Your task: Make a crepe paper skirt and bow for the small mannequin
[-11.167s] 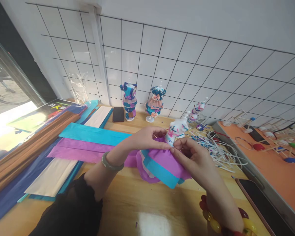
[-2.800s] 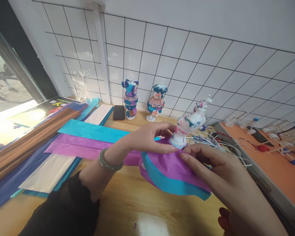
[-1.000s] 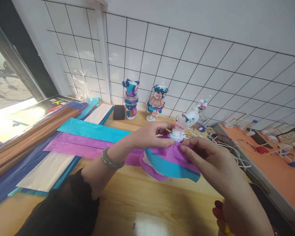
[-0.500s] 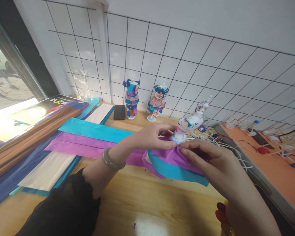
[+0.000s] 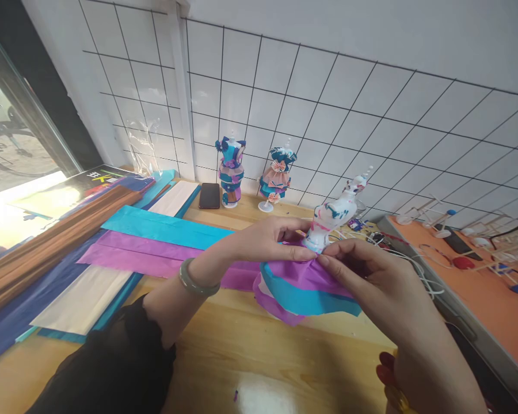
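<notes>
A small white dress-form mannequin (image 5: 334, 215), marked with blue and pink patches, leans to the right between my hands. Round its lower part hangs a layered paper skirt (image 5: 308, 294), purple on top with blue below and more purple underneath. My left hand (image 5: 270, 238) is closed at the waist, its thumb pressing the gathered purple paper and its other fingers partly hidden behind the form. On the opposite side, my right hand (image 5: 371, 273) pinches the same gathers between thumb and forefinger. The mannequin's base is hidden by the skirt.
Crepe paper strips in turquoise (image 5: 164, 224), purple (image 5: 133, 253), white (image 5: 82, 302) and brown (image 5: 56, 247) lie at left. Two dressed mannequins (image 5: 232, 172) and a phone (image 5: 209, 196) stand or lie near the wall. White cables (image 5: 408, 261) and an orange surface (image 5: 470, 287) are at right.
My right thumb and fingers have shifted slightly along the waist gathers. The skirt's blue edge has lifted a little at right, and more purple shows beneath it. Both hands keep their hold.
</notes>
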Tool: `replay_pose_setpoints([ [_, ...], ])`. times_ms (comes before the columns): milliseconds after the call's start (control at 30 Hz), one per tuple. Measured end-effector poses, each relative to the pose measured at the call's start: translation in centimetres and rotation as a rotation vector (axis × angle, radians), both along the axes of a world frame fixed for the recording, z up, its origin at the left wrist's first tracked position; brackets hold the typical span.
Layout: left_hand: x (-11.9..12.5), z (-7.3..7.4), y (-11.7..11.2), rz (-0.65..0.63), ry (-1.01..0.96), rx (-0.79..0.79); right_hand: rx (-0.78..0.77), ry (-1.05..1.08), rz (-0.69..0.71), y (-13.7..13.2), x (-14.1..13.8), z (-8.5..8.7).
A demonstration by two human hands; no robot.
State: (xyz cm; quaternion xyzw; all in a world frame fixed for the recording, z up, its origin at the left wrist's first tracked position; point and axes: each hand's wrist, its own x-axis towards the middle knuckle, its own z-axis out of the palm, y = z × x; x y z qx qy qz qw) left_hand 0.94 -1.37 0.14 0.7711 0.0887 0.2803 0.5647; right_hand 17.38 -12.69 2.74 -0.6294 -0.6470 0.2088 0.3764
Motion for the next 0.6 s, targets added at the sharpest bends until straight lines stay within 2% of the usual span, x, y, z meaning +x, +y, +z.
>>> replay_pose_setpoints([
  [267, -0.06, 0.57, -0.41, -0.041, 0.049, 0.013, 0.013, -0.050, 0.006, 0.02, 0.10, 0.10],
  [600, 0.22, 0.65, -0.67, 0.025, 0.097, 0.119, 0.001, -0.107, -0.001, 0.13, 0.04, -0.04],
])
